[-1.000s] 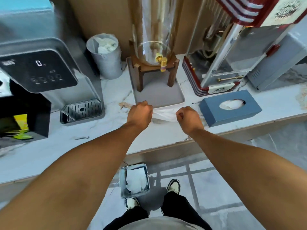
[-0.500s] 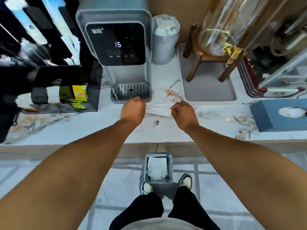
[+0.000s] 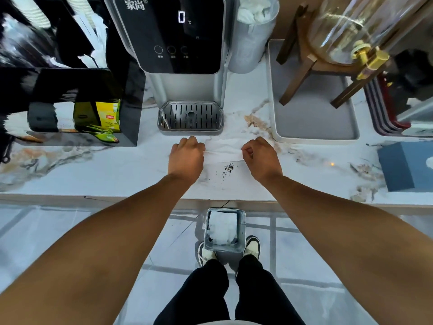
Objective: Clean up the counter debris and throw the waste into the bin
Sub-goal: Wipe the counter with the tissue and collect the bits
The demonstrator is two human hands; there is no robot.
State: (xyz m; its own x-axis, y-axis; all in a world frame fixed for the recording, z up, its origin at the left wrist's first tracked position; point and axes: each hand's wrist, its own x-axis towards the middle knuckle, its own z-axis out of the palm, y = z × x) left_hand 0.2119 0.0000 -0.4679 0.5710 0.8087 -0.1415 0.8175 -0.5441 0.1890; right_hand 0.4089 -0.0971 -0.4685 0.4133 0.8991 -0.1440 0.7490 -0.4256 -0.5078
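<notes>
Marble counter [image 3: 98, 174] — and what rests on it

A water dispenser [image 3: 185, 66], grey tray [image 3: 311, 123], blue tissue box [image 3: 405, 165], black organiser [image 3: 89, 106] and a stretched white tissue [image 3: 223, 152] sit there — dark crumbs [image 3: 228, 168] lie just beside the tissue's near edge.

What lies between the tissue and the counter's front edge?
In the head view, dark crumbs lie on the counter, just in front of the tissue; otherwise bare.
</notes>
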